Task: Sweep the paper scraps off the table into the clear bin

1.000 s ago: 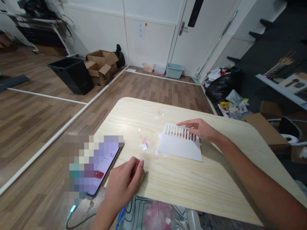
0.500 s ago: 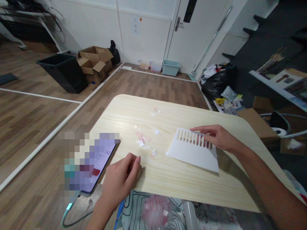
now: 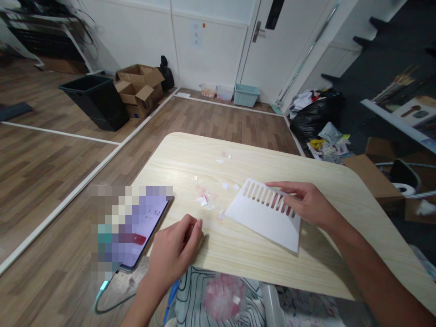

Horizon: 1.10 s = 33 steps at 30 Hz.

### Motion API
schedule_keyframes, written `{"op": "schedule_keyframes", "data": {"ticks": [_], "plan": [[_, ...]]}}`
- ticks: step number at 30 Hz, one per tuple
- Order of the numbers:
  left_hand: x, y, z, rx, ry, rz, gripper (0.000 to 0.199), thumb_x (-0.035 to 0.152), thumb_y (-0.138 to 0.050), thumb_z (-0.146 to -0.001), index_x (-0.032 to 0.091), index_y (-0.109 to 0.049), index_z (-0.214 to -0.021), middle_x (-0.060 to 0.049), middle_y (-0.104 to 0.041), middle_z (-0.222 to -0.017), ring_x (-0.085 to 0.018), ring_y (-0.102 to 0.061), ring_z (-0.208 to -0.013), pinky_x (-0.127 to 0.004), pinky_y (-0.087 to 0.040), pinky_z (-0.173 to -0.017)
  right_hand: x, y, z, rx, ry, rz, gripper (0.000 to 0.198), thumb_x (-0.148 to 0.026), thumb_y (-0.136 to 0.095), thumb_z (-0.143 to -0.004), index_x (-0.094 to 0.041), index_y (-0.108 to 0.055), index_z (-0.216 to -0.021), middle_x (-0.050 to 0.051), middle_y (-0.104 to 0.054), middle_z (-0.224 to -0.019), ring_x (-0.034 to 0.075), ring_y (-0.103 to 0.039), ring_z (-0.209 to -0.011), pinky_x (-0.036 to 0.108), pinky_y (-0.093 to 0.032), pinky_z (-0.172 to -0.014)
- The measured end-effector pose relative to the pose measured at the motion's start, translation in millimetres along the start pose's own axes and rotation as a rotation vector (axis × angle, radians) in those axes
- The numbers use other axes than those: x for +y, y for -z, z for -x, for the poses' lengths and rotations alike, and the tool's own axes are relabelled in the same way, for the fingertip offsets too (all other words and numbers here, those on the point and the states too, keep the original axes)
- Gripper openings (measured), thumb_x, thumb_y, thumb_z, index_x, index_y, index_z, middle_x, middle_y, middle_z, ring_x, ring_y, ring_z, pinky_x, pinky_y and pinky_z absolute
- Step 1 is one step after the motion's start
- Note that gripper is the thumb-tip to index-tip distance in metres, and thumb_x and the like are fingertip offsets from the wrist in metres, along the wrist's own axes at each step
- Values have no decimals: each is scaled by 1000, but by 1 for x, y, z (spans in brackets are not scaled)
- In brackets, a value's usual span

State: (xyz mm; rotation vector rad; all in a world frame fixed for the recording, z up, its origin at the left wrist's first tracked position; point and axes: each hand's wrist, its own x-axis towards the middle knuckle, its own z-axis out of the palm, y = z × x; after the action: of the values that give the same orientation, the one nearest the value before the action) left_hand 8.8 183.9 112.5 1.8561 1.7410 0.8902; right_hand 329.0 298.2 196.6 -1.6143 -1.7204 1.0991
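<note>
Pressing our right hand (image 3: 308, 204) flat on the slotted top edge of the white plastic scraper (image 3: 264, 213), we seem to be in the middle of sweeping paper scraps (image 3: 205, 198) across the wooden table (image 3: 259, 268). The fingers lie spread over the slots, open and pushing down rather than wrapped around anything. The scraper lies tilted on the tabletop, its long plain edge facing seven o'clock, toward the near rim. The scraps lie at about nine o'clock from the scraper, just beside its left corner, with a few more at eleven o'clock, farther up the table.

Our left hand (image 3: 173, 254) rests at the near edge of the table, fingers loosely curled and holding nothing that we can see, at eight o'clock from the scraps. A phone (image 3: 143, 236) lies just beside it at nine o'clock. Below the table edge, a bag with pink and white bits (image 3: 223, 299) sits open.

As we judge it, the next stroke calls for carrying the scraper's edge behind the scraps and drawing them toward the near rim.
</note>
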Motion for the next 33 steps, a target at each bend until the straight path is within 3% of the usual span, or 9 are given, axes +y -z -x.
{"op": "schedule_keyframes", "data": {"ticks": [6, 13, 22, 29, 33], "plan": [[1, 0, -1, 10, -15, 3, 37, 46, -48, -109, 23, -60, -81, 8, -59, -57, -10, -57, -50, -24, -35, -54, 7, 18, 2, 227, 31, 42, 46, -21, -68, -71, -17, -87, -114, 7, -83, -79, 15, -67, -53, 23, -50, -46], [0, 1, 0, 6, -21, 1, 38, 46, -48, -109, 23, -60, -82, 8, -59, -58, -10, -57, -50, -25, -35, -55, -3, 5, 18, 106, 16, 10, 45, -21, -69, -70, -19, -88, -112, 7, -85, -86, 14, -68, -53, 22, -51, -47], [-1, 0, 1, 6, -19, 17, 37, 46, -49, -109, 23, -60, -82, 8, -58, -58, -9, -56, -50, -24, -35, -55, 10, 22, 14, 226, -4, 41, 45, -23, -70, -70, -17, -87, -111, 5, -83, -77, 15, -67, -52, 23, -52, -48], [1, 1, 0, -6, 5, 9, 37, 48, -48, -109, 23, -61, -84, 7, -59, -58, -11, -57, -51, -26, -35, -56, 4, 8, 15, 132, -9, 20, 43, -24, -68, -72, -17, -87, -109, 7, -84, -82, 15, -67, -53, 23, -51, -47], [4, 2, 0, 0, 18, 12, 38, 48, -47, -109, 23, -61, -83, 6, -59, -58, -12, -57, -52, -25, -36, -57, 8, 17, 15, 197, -17, 49, 41, -23, -69, -72, -18, -87, -108, 5, -83, -78, 15, -67, -52, 24, -51, -46]]}}
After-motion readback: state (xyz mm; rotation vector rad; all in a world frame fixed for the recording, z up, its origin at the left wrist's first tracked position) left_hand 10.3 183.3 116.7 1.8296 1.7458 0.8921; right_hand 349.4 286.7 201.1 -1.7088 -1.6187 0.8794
